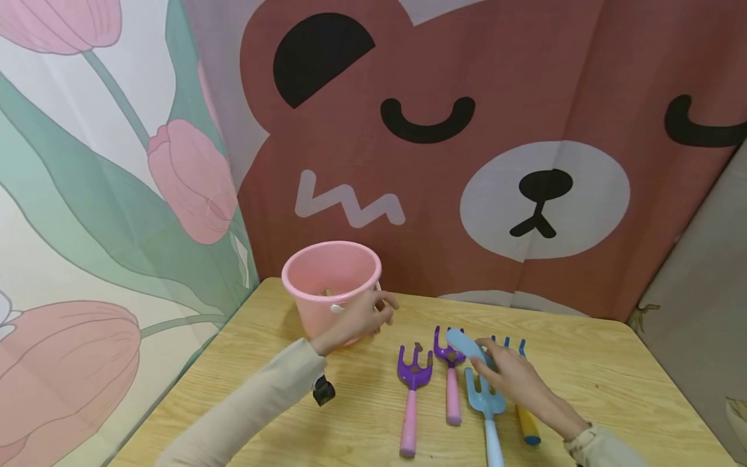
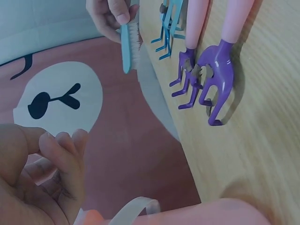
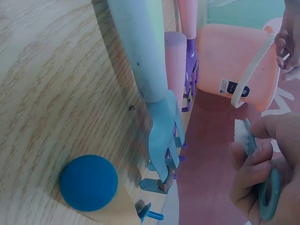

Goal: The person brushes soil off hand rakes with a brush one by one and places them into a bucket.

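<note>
From my station I see the pink bucket near the table's back-left corner, the left hand just beside it, fingers loosely curled, grasping nothing. Bare wood separates it from a purple fork and its twin. Raised above the light blue fork, the blue brush sits pinched in the right hand. Beyond the yellow-handled fork, broad tabletop runs to the right edge.
</note>
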Demonstrator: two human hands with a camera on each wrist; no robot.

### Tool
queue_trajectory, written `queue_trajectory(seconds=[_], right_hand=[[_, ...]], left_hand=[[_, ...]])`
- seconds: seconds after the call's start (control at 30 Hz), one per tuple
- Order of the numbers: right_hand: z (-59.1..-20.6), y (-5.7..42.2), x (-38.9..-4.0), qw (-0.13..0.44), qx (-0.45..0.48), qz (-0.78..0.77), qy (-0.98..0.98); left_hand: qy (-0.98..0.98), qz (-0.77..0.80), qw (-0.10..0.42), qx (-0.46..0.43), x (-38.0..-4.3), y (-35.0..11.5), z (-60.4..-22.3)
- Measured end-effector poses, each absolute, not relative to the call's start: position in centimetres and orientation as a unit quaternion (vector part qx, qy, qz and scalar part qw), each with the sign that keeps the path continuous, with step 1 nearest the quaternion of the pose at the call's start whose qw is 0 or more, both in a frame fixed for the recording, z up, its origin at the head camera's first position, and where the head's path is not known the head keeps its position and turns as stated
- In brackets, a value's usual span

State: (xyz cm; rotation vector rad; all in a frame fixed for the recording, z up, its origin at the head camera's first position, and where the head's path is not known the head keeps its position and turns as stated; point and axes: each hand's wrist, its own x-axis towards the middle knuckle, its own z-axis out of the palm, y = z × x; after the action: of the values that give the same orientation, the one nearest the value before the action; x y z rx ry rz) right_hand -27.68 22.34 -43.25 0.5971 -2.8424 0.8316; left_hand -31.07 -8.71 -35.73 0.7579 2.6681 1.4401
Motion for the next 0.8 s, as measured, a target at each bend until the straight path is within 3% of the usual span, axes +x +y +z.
queue_trajectory(seconds=[0.8], right_hand=[[-42.6, 22.6, -27.6, 0.070, 0.197, 0.271, -0.940]], left_hand=[[0.870, 0.436, 0.059, 0.222, -30.9, -7.3, -38.2]])
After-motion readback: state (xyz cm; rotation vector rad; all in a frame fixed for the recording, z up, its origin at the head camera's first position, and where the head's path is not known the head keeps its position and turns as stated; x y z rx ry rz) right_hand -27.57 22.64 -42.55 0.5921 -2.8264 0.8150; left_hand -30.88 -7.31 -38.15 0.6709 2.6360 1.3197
